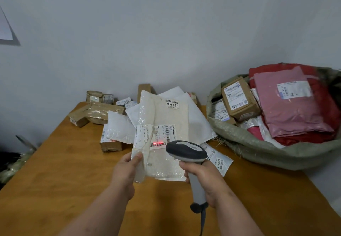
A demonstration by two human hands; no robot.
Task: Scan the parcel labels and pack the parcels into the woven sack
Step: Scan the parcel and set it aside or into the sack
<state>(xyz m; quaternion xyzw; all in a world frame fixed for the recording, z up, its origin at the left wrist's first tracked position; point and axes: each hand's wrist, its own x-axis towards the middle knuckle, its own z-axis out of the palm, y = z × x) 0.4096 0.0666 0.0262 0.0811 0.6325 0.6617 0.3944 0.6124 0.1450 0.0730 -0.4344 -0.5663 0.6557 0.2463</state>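
Cream-coloured clear-wrapped parcel (pixel 166 125), creased, with its white label (pixel 156 134) lit by a red scan line, is pinched at its near edge by the left hand (pixel 127 169) above the wooden table (pixel 64 162). A grey barcode scanner (pixel 186 151) is gripped by the right hand (pixel 204 176). The woven sack (pixel 258 143) of parcels lies at the right.

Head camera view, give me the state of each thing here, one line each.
Left hand: pinching the clear bag parcel's corner.
Right hand: gripping the scanner.
Scanner: on, red beam across a barcode.
Clear bag parcel: held up, label facing camera.
Woven sack: open, partly filled with parcels.
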